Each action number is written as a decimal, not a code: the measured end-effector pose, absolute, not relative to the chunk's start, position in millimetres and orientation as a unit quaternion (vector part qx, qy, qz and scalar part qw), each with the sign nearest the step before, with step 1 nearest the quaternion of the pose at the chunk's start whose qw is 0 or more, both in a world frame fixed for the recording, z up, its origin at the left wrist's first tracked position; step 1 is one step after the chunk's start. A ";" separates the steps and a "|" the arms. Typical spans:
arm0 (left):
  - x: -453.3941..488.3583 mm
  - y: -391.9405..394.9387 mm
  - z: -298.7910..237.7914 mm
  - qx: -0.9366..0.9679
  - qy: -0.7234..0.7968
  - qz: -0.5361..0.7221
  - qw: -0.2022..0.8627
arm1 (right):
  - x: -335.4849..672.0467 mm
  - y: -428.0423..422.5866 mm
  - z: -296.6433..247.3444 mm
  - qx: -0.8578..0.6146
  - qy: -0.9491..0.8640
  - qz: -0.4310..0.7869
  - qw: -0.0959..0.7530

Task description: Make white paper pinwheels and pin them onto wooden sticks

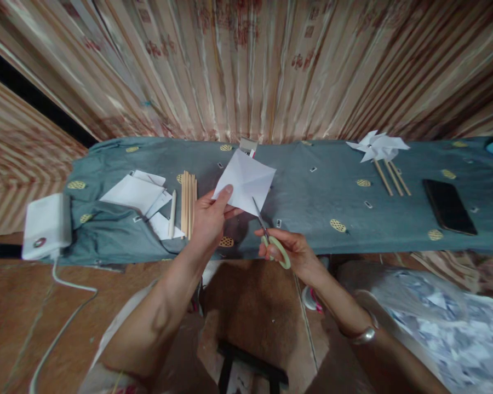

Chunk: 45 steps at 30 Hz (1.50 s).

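My left hand [213, 216] pinches a square of white paper [246, 178] by its lower left side, thumb on top and fingers beneath. Faint creases cross the sheet. In my right hand [290, 251] is a pair of scissors [280, 253] with pale green handles. Their blades lie at the paper's lower corner, one of them over the sheet. Just left of my left hand lie several thin wooden sticks [188, 202] side by side, with a white pen-like stick [172, 213] and a pile of white paper sheets [135, 191] beyond.
Paper pinwheels [380, 146] on sticks lie at the back right of the cloth-covered table [304, 197], near a black phone [447, 207]. A white power bank [47, 225] with a cable stands at the left end. A small box [248, 144] sits behind the paper; a bag of paper scraps [447, 323] is lower right.
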State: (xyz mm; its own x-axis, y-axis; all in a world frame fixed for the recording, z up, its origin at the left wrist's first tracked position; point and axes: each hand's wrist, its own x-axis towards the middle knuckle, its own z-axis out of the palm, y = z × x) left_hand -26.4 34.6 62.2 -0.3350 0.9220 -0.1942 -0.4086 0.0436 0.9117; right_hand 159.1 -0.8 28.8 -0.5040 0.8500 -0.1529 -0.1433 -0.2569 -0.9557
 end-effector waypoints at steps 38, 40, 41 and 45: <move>-22.5 30.4 67.8 0.235 0.509 0.619 0.550 | 153.7 -1.9 29.9 -0.388 -0.457 0.711 0.368; -22.3 30.6 69.2 0.231 0.514 0.617 0.549 | 153.4 -2.0 31.1 -0.392 -0.459 0.709 0.365; -22.2 30.6 69.8 0.231 0.517 0.616 0.548 | 153.2 -2.2 31.6 -0.394 -0.458 0.709 0.365; -22.0 30.1 71.1 0.232 0.526 0.610 0.545 | 151.8 -3.0 32.3 -0.400 -0.434 0.718 0.368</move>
State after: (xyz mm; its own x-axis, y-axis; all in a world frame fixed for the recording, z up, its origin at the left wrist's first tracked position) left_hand -22.0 30.1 71.1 -0.2978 0.9093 -0.2906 -0.4225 0.1474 0.8943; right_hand 151.8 -3.0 32.3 -0.4087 0.8761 -0.2556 -0.1811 -0.3524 -0.9182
